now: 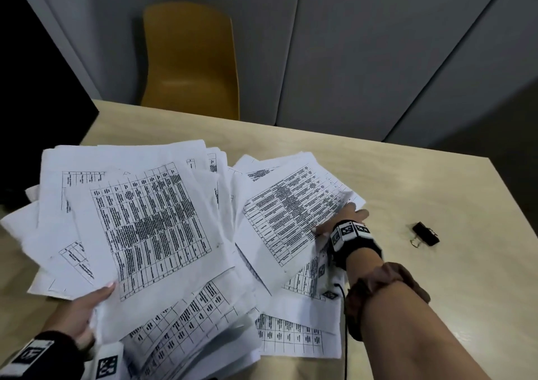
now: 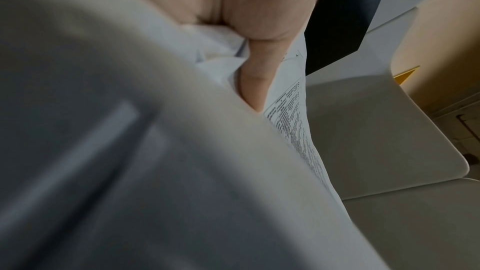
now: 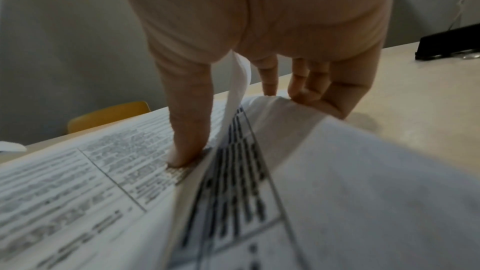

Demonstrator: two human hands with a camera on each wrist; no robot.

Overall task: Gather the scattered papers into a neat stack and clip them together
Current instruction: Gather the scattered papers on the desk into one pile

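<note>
Several white printed sheets (image 1: pixel 151 222) lie fanned in a loose, overlapping heap across the light wood table (image 1: pixel 422 181). My left hand (image 1: pixel 84 309) grips the near left edge of a raised bundle, thumb on top; in the left wrist view the thumb (image 2: pixel 257 81) is pressed into the papers (image 2: pixel 293 122). My right hand (image 1: pixel 340 222) pinches the right edge of another group of sheets (image 1: pixel 291 207), thumb (image 3: pixel 187 122) on top and fingers (image 3: pixel 311 85) underneath. A black binder clip (image 1: pixel 425 234) lies on the table, to the right of my right hand, untouched.
A yellow chair (image 1: pixel 189 62) stands behind the table's far edge. A dark screen-like object (image 1: pixel 35 94) sits at the far left. Grey wall panels (image 1: pixel 378 44) rise behind. Bare tabletop shows around the clip and toward the right edge.
</note>
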